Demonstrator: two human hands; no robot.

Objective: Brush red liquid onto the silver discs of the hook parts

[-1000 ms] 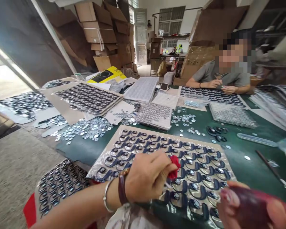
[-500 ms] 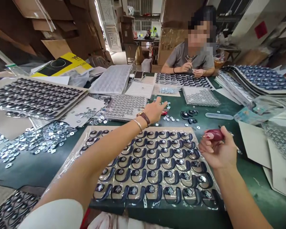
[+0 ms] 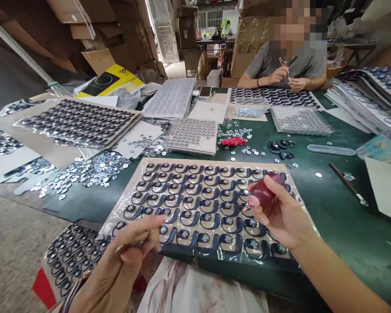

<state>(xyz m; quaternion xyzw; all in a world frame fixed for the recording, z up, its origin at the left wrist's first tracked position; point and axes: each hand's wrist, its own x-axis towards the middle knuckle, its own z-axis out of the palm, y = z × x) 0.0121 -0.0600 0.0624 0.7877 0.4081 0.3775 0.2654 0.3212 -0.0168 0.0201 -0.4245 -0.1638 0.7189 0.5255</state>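
Observation:
My right hand (image 3: 280,213) is closed round a small dark-red bottle (image 3: 265,191), held tilted over the right side of a cardboard sheet (image 3: 202,204) covered with rows of dark hook-shaped parts under clear film. My left hand (image 3: 130,256) hovers near the sheet's front left corner, fingers loosely curled and slightly blurred, with nothing visible in them. A crumpled red cloth (image 3: 233,141) lies on the green table (image 3: 339,217) beyond the sheet, among loose silver washers (image 3: 91,167).
Another person (image 3: 286,65) sits across the table, working with small parts. More sheets of parts (image 3: 78,121) lie at left, stacks (image 3: 371,95) at right. A thin brush (image 3: 347,182) and a clear tube (image 3: 330,150) lie on the right. Cardboard boxes stand behind.
My left hand left the red cloth on the table beyond the sheet and drew back to the front left corner. My right hand moved the red bottle over the sheet.

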